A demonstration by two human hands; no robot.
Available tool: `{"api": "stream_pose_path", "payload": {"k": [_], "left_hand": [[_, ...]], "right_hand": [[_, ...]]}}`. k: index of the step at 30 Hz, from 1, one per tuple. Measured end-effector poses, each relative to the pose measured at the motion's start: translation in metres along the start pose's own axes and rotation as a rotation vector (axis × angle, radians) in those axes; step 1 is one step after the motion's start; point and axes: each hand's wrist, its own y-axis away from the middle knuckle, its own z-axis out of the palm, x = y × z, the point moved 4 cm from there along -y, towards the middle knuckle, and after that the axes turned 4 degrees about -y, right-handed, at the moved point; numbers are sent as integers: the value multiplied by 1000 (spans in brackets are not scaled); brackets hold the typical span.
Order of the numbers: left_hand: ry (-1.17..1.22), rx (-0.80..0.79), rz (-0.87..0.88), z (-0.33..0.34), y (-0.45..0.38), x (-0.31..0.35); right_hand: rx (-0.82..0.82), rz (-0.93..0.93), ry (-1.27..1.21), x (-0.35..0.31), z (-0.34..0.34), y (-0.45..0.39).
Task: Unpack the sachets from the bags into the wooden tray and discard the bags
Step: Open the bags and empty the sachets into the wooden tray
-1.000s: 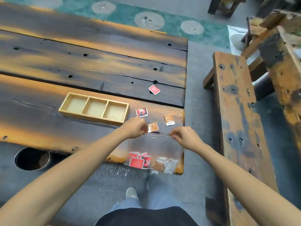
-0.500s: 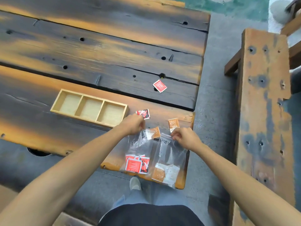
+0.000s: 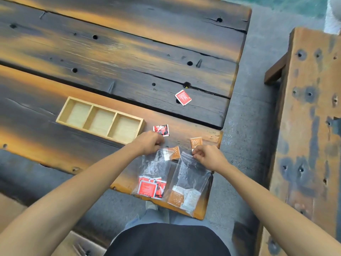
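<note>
Clear bags lie at the table's near edge: left hand (image 3: 150, 141) pinches the red-sachet bag (image 3: 154, 174) top, right hand (image 3: 207, 157) pinches the orange-sachet bag (image 3: 190, 183). Tray (image 3: 100, 120) sits just left, unfilled. Best to open one seal fully, then tip over a compartment.

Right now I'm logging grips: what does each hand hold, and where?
The left hand pinches the left bag at its top edge; the right hand pinches the right bag at its top edge.

Since a second ago, the two clear bags (image 3: 155, 169) (image 3: 190, 174), apparently overlapping then, now hang apart.
</note>
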Motion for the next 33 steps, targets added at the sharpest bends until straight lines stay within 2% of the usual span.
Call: {"api": "stream_pose_path", "payload": {"k": [7,14,21,33], "left_hand": [[22,-58,21,2,10,-9],[62,-84,-38,14,17,-8],[81,-2,-26,13,21,-10],[140,121,163,-4,65,-20]], "right_hand": [[48,-133,19,-22,-10,-11],[-60,-275,172,-72,21,-33],[-14,-249,178,-91,51,-38],[139,-333,82,-119,47,-3]]}}
